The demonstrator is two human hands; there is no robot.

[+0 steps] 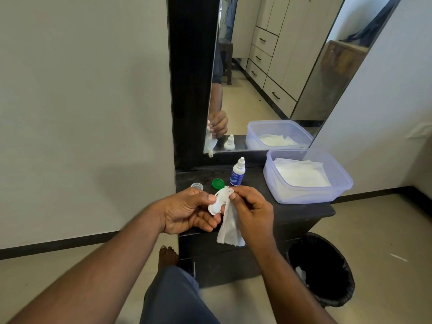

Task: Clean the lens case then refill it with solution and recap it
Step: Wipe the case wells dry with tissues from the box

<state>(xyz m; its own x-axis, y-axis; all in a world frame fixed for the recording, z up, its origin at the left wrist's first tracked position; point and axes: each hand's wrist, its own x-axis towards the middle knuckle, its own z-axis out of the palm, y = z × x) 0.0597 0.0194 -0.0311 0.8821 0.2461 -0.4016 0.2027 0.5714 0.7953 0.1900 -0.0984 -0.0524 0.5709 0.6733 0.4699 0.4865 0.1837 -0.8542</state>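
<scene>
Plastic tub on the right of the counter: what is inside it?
The plastic tub holds a stack of white tissues. Whatever might lie under the tissues is covered and cannot be seen.

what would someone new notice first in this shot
Both hands meet at the centre: the left hand holds the white lens case while the right hand pinches a tissue against it. Behind them on the dark counter lie a green cap, a clear cap and the solution bottle.

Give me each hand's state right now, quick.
Left hand: closed, holding the white lens case.
Right hand: closed, pinching a tissue against the case.
</scene>
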